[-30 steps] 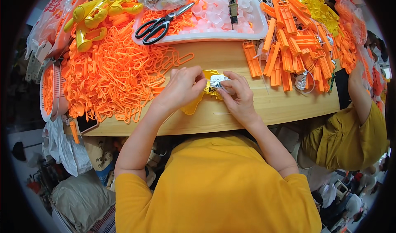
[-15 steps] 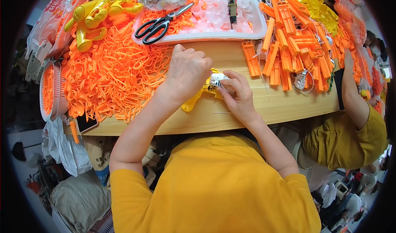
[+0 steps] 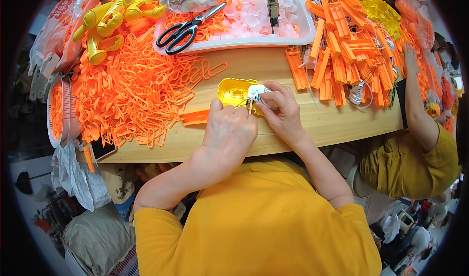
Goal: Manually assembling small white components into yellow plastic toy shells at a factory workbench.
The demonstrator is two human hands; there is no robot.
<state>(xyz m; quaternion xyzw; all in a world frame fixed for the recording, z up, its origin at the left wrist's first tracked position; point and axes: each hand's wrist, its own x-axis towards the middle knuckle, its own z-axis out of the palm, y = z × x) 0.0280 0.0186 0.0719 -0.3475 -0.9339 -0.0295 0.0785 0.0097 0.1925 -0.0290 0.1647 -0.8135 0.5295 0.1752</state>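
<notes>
Wooden tabletop [image 3: 337, 122] is crowded with orange plastic loops [image 3: 132, 85] and orange strips [image 3: 342, 46], with scissors [image 3: 183, 29] in a white tray [image 3: 303, 29]. Near its front edge, the right hand [image 3: 281, 110] pinches a small white part [image 3: 256, 93] against a yellow shell [image 3: 234, 90]. The left hand [image 3: 229, 132] rests curled just beside the shell, apparently holding nothing, though its fingertips are hidden.

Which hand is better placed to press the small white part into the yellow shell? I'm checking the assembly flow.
Right, probably. The right hand already pinches the white part at the yellow shell. The left hand lies nearer the orange piece.
</notes>
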